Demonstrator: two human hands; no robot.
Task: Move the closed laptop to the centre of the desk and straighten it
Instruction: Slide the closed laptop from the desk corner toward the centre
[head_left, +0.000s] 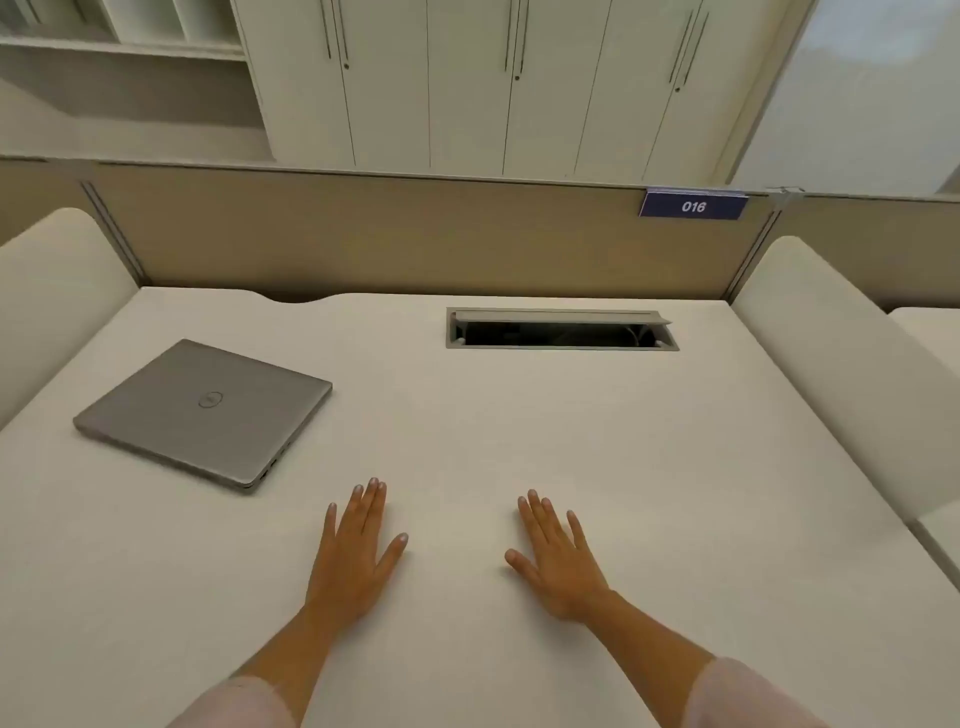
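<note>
Closed laptop (203, 414) lies skewed near the desk's (519, 431) left edge; left hand (352, 556) and right hand (560, 558) are rested flat, fingers spread, nothing gripped.

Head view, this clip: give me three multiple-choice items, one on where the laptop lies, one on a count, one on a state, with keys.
1. Where does the closed laptop lie on the desk?
A. centre
B. far left, skewed
C. right edge

2. How many hands lie flat on the desk?
A. none
B. one
C. two

3. What state is the cable hatch in?
A. flap raised, dark opening showing
B. shut flush
C. covered by the laptop

Answers: 1 B, it sits left of the left hand, its edges angled to the desk's. 2 C, the left hand and right hand both rest palm down, holding nothing. 3 A, the flap stands up over a black gap.
</note>
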